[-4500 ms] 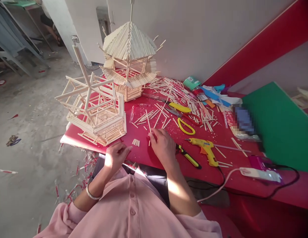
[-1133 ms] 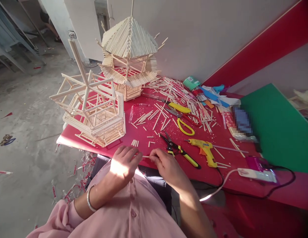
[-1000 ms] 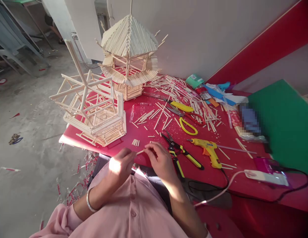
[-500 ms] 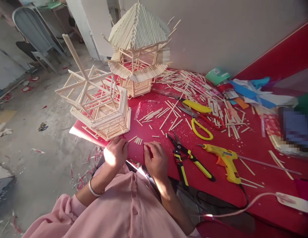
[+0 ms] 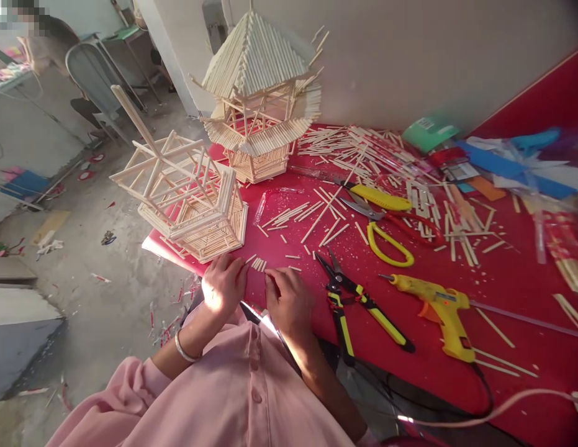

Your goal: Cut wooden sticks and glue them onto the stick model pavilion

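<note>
Short cut wooden sticks (image 5: 259, 265) lie side by side in a small row on the red tabletop, between my two hands. Left of the row, a slanted short stick (image 5: 250, 258) has its lower end by the fingertips of my left hand (image 5: 225, 282); that hand is closed, its fingers bent down and together. My right hand (image 5: 289, 298) is curled just right of the row, thumb and forefinger close together. Whatever either hand may pinch is hidden. Beyond my left hand stands an open stick framework (image 5: 190, 211) with a six-sided base and a tall upright post.
A roofed stick pagoda (image 5: 258, 81) stands behind the framework. Loose sticks (image 5: 335, 146) cover the back of the red table. To the right lie pruning shears (image 5: 347, 288), yellow-and-red-handled scissors (image 5: 386, 239), a yellow-handled cutter (image 5: 379, 196) and a corded yellow glue gun (image 5: 438, 304). A person (image 5: 49, 37) sits far left.
The view has shifted left, bringing the seated person into sight. My right hand has come slightly closer to the short sticks; both hands stay curled beside them.
</note>
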A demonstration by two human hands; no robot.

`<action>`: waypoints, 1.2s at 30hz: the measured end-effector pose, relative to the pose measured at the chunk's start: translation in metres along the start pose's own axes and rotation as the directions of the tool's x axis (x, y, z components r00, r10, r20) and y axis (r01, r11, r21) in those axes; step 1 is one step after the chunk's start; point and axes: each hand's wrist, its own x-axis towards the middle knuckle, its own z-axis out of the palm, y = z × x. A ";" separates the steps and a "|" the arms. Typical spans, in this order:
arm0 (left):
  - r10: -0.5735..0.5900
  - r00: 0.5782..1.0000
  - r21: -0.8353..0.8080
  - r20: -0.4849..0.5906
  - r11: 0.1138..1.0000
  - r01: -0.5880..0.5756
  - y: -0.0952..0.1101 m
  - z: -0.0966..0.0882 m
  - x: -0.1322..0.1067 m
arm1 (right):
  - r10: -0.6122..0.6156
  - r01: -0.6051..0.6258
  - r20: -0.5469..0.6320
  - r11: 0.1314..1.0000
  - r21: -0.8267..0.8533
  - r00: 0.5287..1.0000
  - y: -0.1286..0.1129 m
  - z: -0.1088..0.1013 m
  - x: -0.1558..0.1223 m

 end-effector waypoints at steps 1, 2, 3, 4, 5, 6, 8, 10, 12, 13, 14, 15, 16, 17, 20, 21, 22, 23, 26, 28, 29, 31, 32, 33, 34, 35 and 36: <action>-0.001 1.000 0.003 0.002 1.000 0.001 0.000 0.001 0.001 | -0.012 0.012 -0.011 1.000 0.007 1.000 0.001 0.000 0.000; -0.004 1.000 0.006 0.005 1.000 0.004 0.001 0.002 0.001 | -0.024 0.024 -0.023 1.000 0.013 0.999 0.001 0.001 -0.001; -0.009 1.000 0.007 0.007 1.000 0.009 0.001 0.003 0.001 | -0.035 0.035 -0.035 0.999 0.016 0.999 0.002 0.001 -0.001; -0.014 1.000 0.007 0.009 1.000 0.014 0.002 0.003 0.001 | -0.043 0.044 -0.045 0.999 0.018 0.998 0.002 0.001 -0.001; -0.020 1.000 0.005 0.013 1.000 0.020 0.002 0.004 0.001 | -0.049 0.049 -0.052 0.999 0.016 0.997 0.002 0.001 -0.001; -0.026 0.999 0.002 0.018 1.000 0.026 0.002 0.004 0.001 | -0.052 0.053 -0.055 0.999 0.013 0.997 0.002 0.002 -0.002; -0.041 0.999 -0.008 0.027 0.999 0.041 0.003 0.003 0.000 | -0.055 0.056 -0.055 0.998 0.010 0.997 0.003 0.001 -0.001; -0.055 0.998 -0.015 0.035 0.998 0.055 0.003 0.003 -0.001 | -0.059 0.059 -0.050 0.998 0.012 0.997 0.003 0.001 -0.001; -0.064 0.997 -0.019 0.038 0.998 0.065 0.003 0.002 -0.001 | -0.061 0.061 -0.044 0.998 0.015 0.997 0.002 0.001 -0.001; -0.067 0.997 -0.021 0.041 0.997 0.068 0.003 0.003 -0.001 | -0.060 0.060 -0.042 0.998 0.015 0.997 0.002 0.001 -0.001; -0.069 0.997 -0.024 0.045 0.997 0.071 0.003 0.003 -0.001 | -0.059 0.060 -0.042 0.998 0.014 0.997 0.002 0.001 -0.001; -0.072 0.996 -0.029 0.048 0.997 0.073 0.003 0.003 -0.001 | -0.059 0.060 -0.042 0.998 0.012 0.997 0.002 0.001 -0.001; -0.074 0.996 -0.035 0.050 0.996 0.076 0.003 0.003 -0.001 | -0.060 0.061 -0.043 0.998 0.011 0.997 0.002 0.001 -0.001; -0.077 0.996 -0.039 0.052 0.996 0.079 0.004 0.003 -0.001 | -0.062 0.062 -0.043 0.998 0.009 0.997 0.002 0.001 -0.001; -0.082 0.994 -0.037 0.065 0.996 0.085 0.004 0.002 -0.002 | -0.060 0.061 -0.043 0.998 0.011 0.997 0.002 0.001 -0.001; -0.080 0.994 -0.028 0.076 0.996 0.082 0.004 0.000 -0.002 | -0.058 0.058 -0.045 0.998 0.015 0.997 0.002 0.001 -0.001; -0.072 0.993 -0.013 0.097 0.997 0.074 0.003 -0.001 -0.001 | -0.055 0.056 -0.046 0.998 0.020 0.997 0.002 0.001 -0.001; -0.059 0.990 0.011 0.129 0.998 0.058 0.003 -0.003 0.000 | -0.053 0.054 -0.048 0.998 0.027 0.997 0.002 0.001 -0.001; -0.039 0.966 0.120 0.254 0.993 0.008 -0.003 -0.011 0.004 | -0.049 0.050 -0.051 0.998 0.037 0.998 0.002 0.002 -0.002; -0.048 0.953 0.165 0.299 0.986 -0.002 -0.008 -0.018 0.007 | -0.044 0.046 -0.058 0.998 0.031 0.997 0.002 0.003 -0.002; -0.043 0.957 0.153 0.286 0.988 -0.001 -0.010 -0.023 0.009 | -0.041 0.043 -0.063 0.999 0.030 0.997 0.002 0.003 -0.002; -0.003 0.979 0.026 0.205 1.000 -0.003 -0.013 -0.037 0.009 | -0.038 0.042 -0.079 0.998 0.051 0.996 0.002 0.002 -0.002; 0.023 0.989 -0.089 0.143 0.996 -0.011 -0.013 -0.045 0.009 | -0.038 0.045 -0.087 0.996 0.078 0.995 0.001 0.002 -0.002; 0.031 0.995 -0.226 0.094 0.974 -0.009 -0.012 -0.054 0.007 | -0.036 0.047 -0.093 0.992 0.114 0.995 0.001 0.001 -0.003; 0.022 0.998 -0.369 0.059 0.929 0.002 -0.010 -0.062 0.006 | -0.033 0.047 -0.092 0.986 0.158 0.995 0.001 0.000 -0.003; -0.010 0.999 -0.504 0.031 0.863 0.024 -0.008 -0.069 0.004 | -0.024 0.043 -0.089 0.977 0.207 0.996 0.001 -0.001 -0.004; -0.059 0.998 -0.621 0.009 0.782 0.052 -0.006 -0.074 0.003 | -0.011 0.031 -0.079 0.965 0.261 0.997 0.000 -0.003 -0.004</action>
